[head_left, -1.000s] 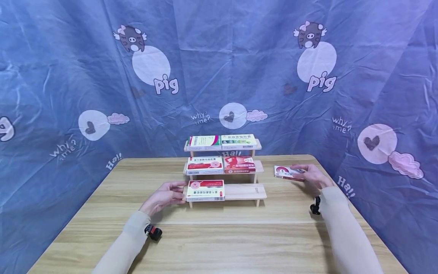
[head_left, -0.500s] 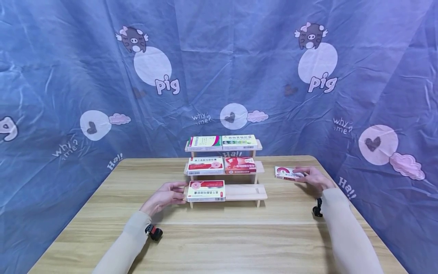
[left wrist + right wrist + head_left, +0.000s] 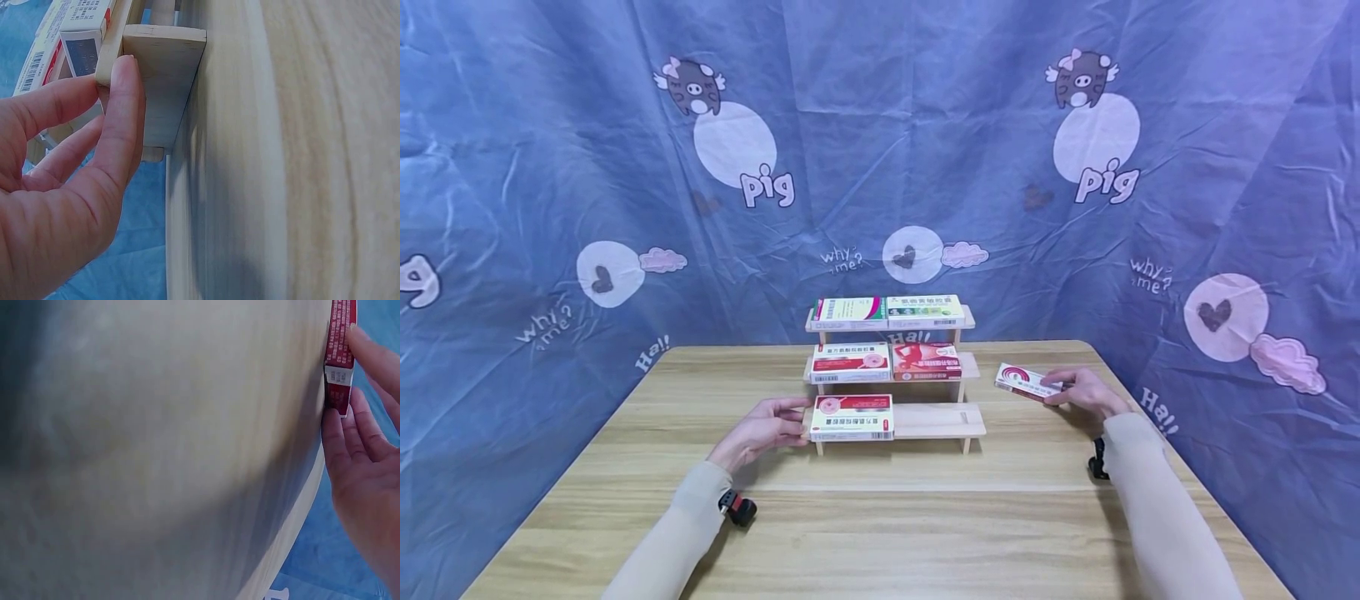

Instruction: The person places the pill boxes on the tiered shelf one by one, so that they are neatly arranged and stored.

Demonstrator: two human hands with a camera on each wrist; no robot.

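Note:
On the table stands a three-tier wooden display shelf. My left hand pinches the left end of its lowest tier; in the left wrist view the thumb and a finger lie on either side of the board's end. A red-and-white medicine box lies flat on that tier's left half, beside this hand. To the right of the shelf, my right hand holds another medicine box, white with red rings, by its right end. Its dark red side shows between thumb and fingers in the right wrist view.
The middle tier bears a red-and-white box and a red box. On the top tier lie two mostly white boxes, one green-and-magenta and one green-marked. Behind the wooden table hangs a blue curtain.
The medicine box in my right hand has turned slightly, its far left end shifting left. My left hand and the shelf stay in place.

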